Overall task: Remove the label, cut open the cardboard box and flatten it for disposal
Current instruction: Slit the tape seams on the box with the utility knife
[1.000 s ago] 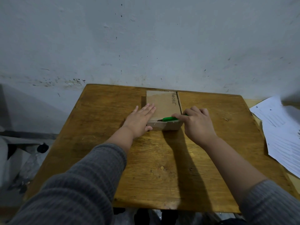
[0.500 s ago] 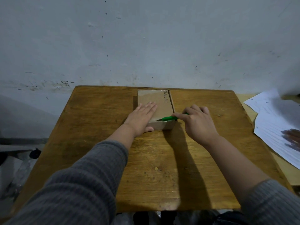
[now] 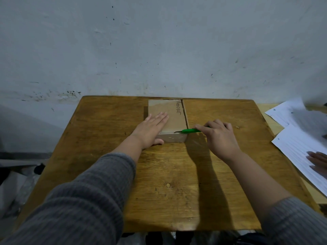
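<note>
Tabletop [image 3: 106, 138]: box [image 3: 169, 117] under left hand [image 3: 150, 129]

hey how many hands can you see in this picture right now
3. The left hand lies flat on the cardboard box, the right hand grips the green cutter, and another person's hand rests on papers at the right edge.

Hands [image 3: 150, 129] on box [image 3: 174, 115], green cutter [image 3: 190, 131] at edge
</note>
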